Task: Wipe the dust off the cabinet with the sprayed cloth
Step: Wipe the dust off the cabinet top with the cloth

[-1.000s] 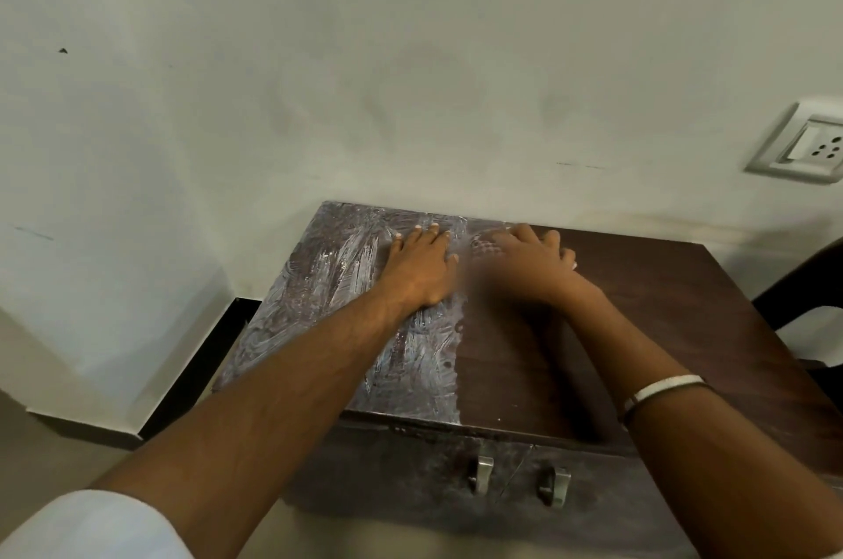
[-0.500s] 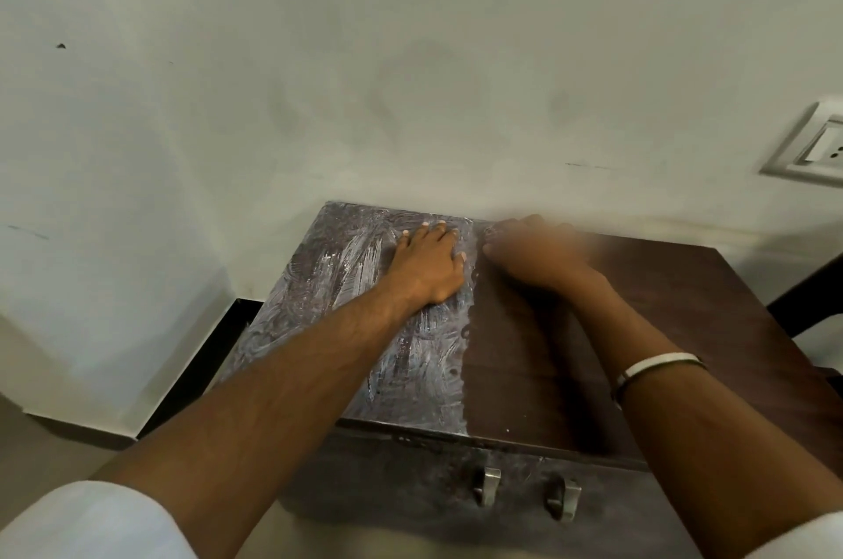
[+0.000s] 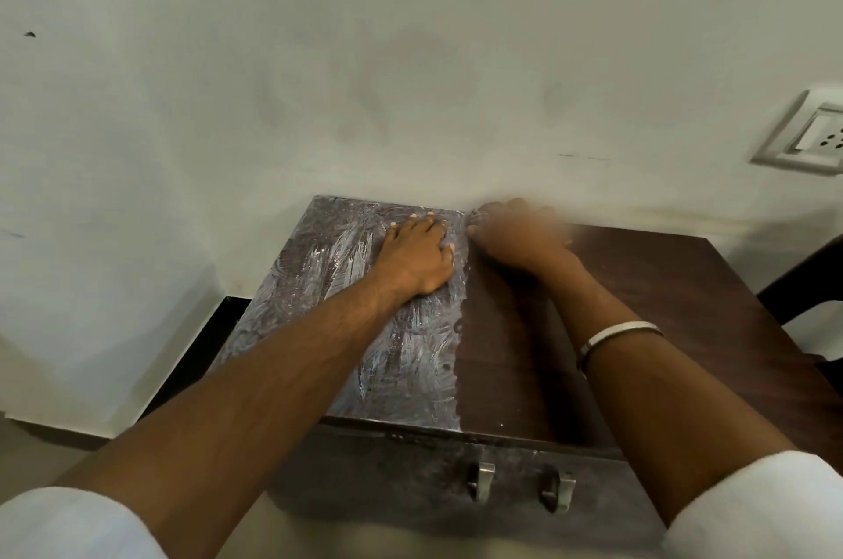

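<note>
On dusty cabinet top (image 3: 401, 357), left hand (image 3: 417, 259) flat, right hand (image 3: 520, 239) blurred, cloth unseen.

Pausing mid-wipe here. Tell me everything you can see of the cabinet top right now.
The cabinet top is dark brown wood-look board, set against the wall. Its left part is coated in grey-white streaky dust or smear, ending in a fairly straight edge down the middle; the right part looks clean. The left hand lies flat on the dusty part. The right hand, blurred, rests at the dividing line near the back edge. No cloth is discernible.

Probably a home room (plastered wall (image 3: 410, 56), socket (image 3: 816, 134)).
</note>
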